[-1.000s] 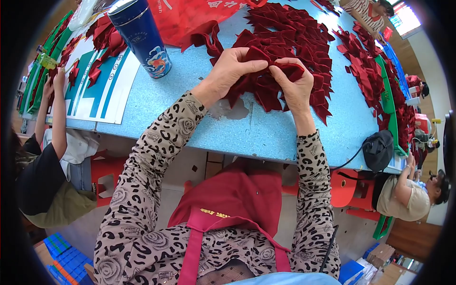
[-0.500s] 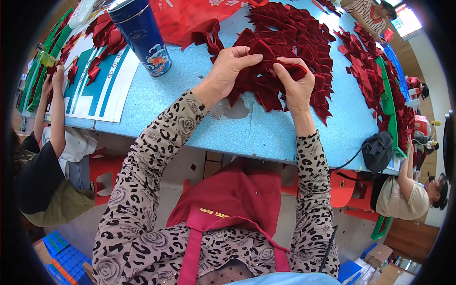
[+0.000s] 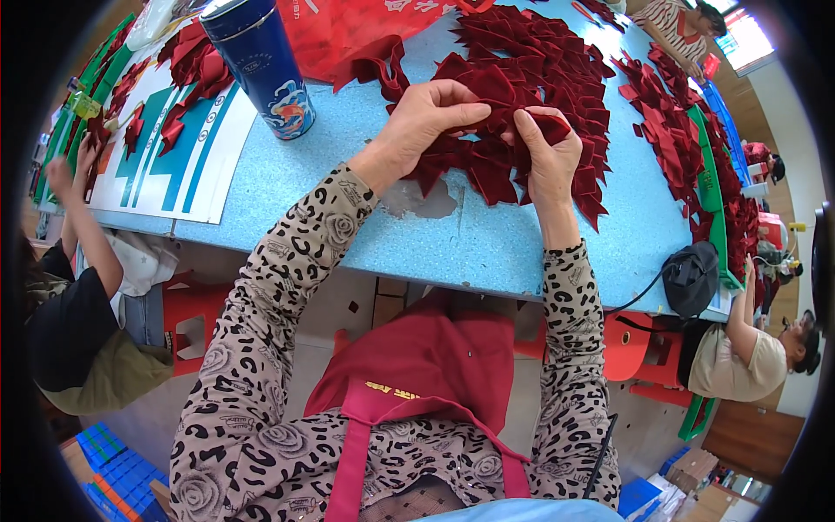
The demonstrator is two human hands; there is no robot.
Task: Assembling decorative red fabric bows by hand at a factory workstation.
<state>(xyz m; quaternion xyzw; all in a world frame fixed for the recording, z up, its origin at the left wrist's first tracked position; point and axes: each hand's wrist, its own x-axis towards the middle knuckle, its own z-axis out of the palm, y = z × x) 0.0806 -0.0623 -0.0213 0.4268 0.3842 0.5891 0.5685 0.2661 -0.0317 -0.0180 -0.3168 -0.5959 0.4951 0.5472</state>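
Note:
A dark red velvet bow (image 3: 492, 90) is held between my two hands above the table. My left hand (image 3: 424, 122) pinches one side of it between thumb and bent fingers. On the other side, my right hand (image 3: 550, 157) grips a loop of the same bow, thumb pressed against the fingers. The bow's middle is partly covered by my fingertips. Just beyond and below my hands lies a large pile of similar red bows (image 3: 531, 43). A loose curled red ribbon (image 3: 383, 65) rests left of the pile.
A blue tumbler (image 3: 261, 70) stands on the light blue table (image 3: 365, 239) left of my hands. Behind it lies a red bag (image 3: 348, 35). A black cap (image 3: 691, 277) sits at the right edge. Co-workers sit on both sides, near green trays (image 3: 709, 178) and more bows.
My right hand has shifted slightly right and my left thumb reaches a little further across the bow. At left, a co-worker's hand has lifted away from the other.

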